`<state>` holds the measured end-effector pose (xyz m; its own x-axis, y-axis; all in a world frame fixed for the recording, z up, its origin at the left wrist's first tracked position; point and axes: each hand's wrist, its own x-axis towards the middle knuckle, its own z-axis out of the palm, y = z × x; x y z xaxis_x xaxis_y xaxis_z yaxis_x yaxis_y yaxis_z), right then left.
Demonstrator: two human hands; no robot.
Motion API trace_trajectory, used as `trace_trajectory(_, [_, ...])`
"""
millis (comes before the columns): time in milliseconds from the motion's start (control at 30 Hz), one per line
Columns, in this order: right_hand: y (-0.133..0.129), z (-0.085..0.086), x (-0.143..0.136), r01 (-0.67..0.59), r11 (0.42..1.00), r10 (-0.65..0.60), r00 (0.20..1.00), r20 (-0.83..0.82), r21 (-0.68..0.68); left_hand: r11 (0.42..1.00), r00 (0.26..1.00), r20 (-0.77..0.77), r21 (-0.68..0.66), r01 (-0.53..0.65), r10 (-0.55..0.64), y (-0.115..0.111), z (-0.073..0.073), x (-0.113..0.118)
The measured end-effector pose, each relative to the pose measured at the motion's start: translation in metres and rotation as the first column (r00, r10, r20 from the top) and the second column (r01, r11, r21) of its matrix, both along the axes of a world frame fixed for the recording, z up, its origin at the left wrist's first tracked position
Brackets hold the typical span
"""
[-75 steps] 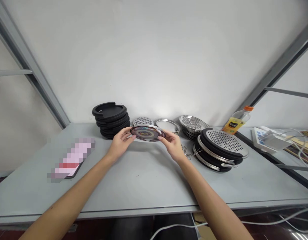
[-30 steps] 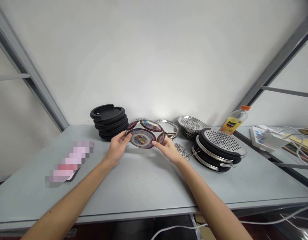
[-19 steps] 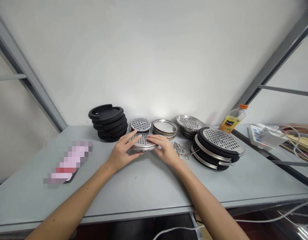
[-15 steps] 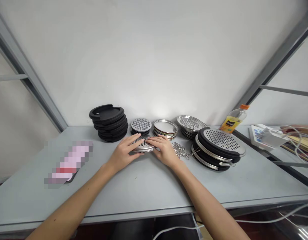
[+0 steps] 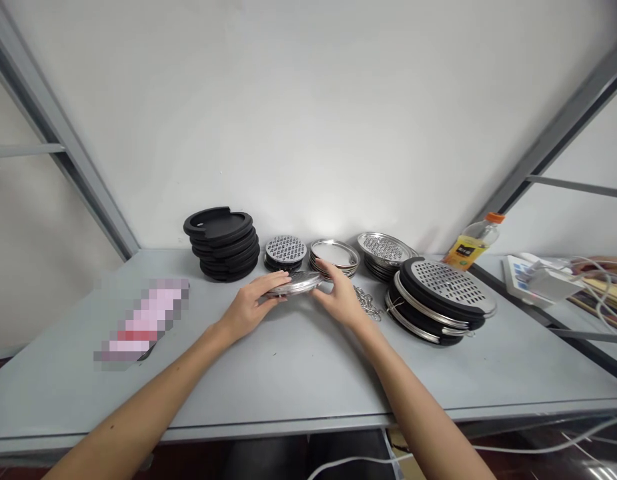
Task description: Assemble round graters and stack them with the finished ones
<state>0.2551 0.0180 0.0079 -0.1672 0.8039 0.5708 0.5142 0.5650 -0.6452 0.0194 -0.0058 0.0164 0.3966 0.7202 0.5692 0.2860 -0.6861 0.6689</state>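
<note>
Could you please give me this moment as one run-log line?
left hand: holding metal disc; right hand: open at disc's right edge, contact unclear; black stack: back left; bottle: back right

Hands on round metal piece (image 5: 297, 284), black ring stack (image 5: 222, 243), pixelated phone (image 5: 155, 313), orange-capped bottle (image 5: 472, 243)

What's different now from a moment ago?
The metal disc has turned, so its colourful face no longer shows. The right hand shifted off its top towards its right edge; the left hand kept hold. The black stack and bottle stayed put.
</note>
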Motion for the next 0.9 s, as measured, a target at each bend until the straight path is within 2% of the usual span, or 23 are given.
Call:
trace_trajectory(100, [-0.001,0.004,-0.002,-0.092,0.986,0.069,0.984,-0.167,-0.136,0.994,0.988,0.150,-0.104,-0.031,0.046,0.000,0.001,0.002])
trace_trajectory(233, [-0.004,0.009,-0.008,-0.368,0.907,0.274,0.884,-0.378,-0.205,0.973,0.929,0.342,-0.223,-0.062,0.137,0.007,0.001,0.003])
trace_trajectory(300, [-0.006,0.012,-0.010,-0.446,0.868,0.315,0.835,-0.450,-0.219,0.950,0.876,0.456,-0.312,-0.008,0.157,0.011,0.001,0.003])
trace_trajectory(400, [-0.008,0.016,-0.010,-0.492,0.829,0.316,0.803,-0.506,-0.264,0.898,0.797,0.585,-0.418,0.140,0.148,0.013,0.004,0.005])
trace_trajectory(533, [-0.011,0.020,-0.008,-0.530,0.788,0.312,0.782,-0.539,-0.312,0.854,0.757,0.642,-0.457,0.250,0.122,0.012,0.007,0.006])
trace_trajectory(633, [-0.012,0.021,-0.009,-0.517,0.813,0.321,0.783,-0.533,-0.269,0.850,0.768,0.634,-0.452,0.271,0.093,0.014,0.008,0.002])
trace_trajectory(700, [-0.011,0.021,-0.010,-0.480,0.846,0.322,0.806,-0.497,-0.230,0.868,0.800,0.596,-0.435,0.240,0.078,0.015,0.009,-0.001])
trace_trajectory(900, [-0.011,0.013,-0.009,-0.354,0.927,0.300,0.900,-0.315,-0.126,0.961,0.906,0.407,-0.277,0.003,0.114,0.014,0.015,-0.008])
